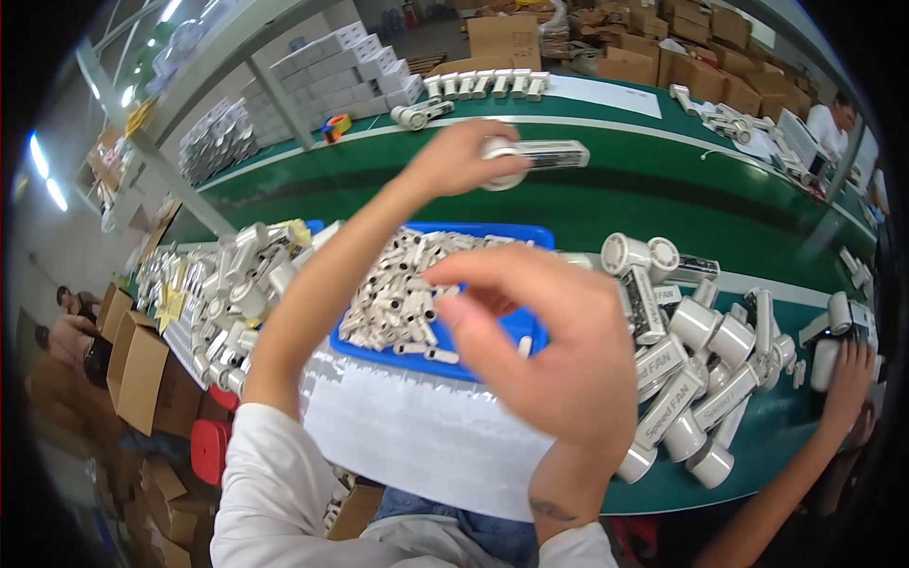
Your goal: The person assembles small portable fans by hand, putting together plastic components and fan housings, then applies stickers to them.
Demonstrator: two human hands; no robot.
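The person's left hand [464,156] is stretched far out toward the upper middle of the frame, over the green belt [606,204], with its fingers closed around the round head of a white handheld fan [530,156] whose body sticks out to the right, level with the belt's run. The right hand [544,346] hangs close to the camera in the centre, blurred, its thumb and fingers curled toward each other above the near edge of a blue tray [516,327]; it looks as if nothing is between the fingertips, though the blur makes that hard to tell for sure. The tray sits in the middle of the table [786,435] and is heaped with small white cylindrical parts [398,293], a few of them spilled over onto the white sheet [417,435] lying just below it. To the right of the tray lies a loose pile of white fan bodies [696,379], some upright, some on their sides. Left of the tray another heap of white parts [232,284] crowds the table's edge. At the far right edge of the frame another person's hand [847,379] rests on the table beside a fan. Open cardboard boxes [142,364] stand on the floor at lower left, and stacked white cartons [346,66] fill the upper middle beyond the belt.
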